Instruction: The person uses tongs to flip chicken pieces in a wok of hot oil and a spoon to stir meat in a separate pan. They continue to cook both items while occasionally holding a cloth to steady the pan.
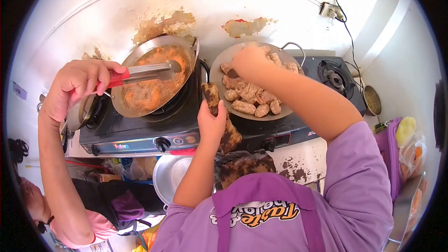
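Note:
My left hand is closed around a brown-and-black mottled cloth at the near left edge of the right pan. Whether a pan handle lies inside the cloth is hidden. Over that pan my right hand is bent into a closed grip. A small dark brown end shows beneath its fingers, but I cannot make out the tool. Browned sausages and meat pieces fill the pan, with some partly behind my hand and forearm.
At left, a co-worker's hand holds red-handled tongs over a wok of bubbling orange oil with frying food. Both pans stand on black gas stoves. A bare burner is at right; a metal basin stands below.

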`<act>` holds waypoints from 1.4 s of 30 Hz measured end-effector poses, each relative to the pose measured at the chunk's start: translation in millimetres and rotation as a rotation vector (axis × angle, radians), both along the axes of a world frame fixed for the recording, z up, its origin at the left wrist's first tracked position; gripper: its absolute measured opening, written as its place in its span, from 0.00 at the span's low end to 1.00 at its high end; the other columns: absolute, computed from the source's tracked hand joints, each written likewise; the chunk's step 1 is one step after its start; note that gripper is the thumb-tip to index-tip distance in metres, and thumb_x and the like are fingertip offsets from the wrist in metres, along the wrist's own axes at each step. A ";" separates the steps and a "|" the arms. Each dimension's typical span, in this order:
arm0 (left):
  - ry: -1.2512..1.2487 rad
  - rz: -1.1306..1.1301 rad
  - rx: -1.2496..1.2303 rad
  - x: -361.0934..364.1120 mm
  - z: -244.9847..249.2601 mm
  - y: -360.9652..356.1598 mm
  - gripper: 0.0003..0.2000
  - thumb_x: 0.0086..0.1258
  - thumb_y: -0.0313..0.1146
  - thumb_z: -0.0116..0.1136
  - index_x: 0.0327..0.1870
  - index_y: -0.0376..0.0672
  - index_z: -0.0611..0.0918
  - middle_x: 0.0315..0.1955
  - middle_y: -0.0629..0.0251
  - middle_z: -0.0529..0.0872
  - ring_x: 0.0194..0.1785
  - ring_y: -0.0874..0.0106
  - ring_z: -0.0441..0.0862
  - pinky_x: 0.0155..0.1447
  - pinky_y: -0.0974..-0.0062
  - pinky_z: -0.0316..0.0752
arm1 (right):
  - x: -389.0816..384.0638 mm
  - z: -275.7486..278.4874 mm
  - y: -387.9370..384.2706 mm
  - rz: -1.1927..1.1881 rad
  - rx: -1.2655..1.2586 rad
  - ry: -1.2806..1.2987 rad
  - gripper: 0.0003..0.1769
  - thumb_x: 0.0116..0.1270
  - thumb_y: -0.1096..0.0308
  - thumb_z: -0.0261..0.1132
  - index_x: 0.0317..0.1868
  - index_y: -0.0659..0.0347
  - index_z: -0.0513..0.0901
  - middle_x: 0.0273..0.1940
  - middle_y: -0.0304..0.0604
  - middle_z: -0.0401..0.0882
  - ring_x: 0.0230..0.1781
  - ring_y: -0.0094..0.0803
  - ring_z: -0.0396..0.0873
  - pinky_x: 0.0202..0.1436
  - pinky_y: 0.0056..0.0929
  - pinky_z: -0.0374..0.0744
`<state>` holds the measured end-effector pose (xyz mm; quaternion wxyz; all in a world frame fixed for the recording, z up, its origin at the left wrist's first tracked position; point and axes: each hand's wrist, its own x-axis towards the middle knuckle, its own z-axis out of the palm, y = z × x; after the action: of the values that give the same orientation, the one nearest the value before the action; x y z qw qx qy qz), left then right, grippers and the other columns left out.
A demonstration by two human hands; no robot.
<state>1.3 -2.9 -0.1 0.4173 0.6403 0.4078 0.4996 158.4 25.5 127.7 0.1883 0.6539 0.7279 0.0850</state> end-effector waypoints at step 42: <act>-0.294 -0.153 -0.193 -2.3 -14.4 7.5 0.10 0.64 0.30 0.52 0.41 0.32 0.74 0.36 0.64 0.80 0.38 0.80 0.74 0.44 0.81 0.69 | 6.7 26.4 -21.7 -0.094 0.024 0.001 0.07 0.46 0.72 0.61 0.28 0.57 0.82 0.27 0.42 0.81 0.31 0.35 0.80 0.31 0.31 0.77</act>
<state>-1.0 4.6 -14.6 0.5685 0.5465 0.3387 0.5132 165.1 3.8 154.0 0.1840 0.6896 0.6953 0.0846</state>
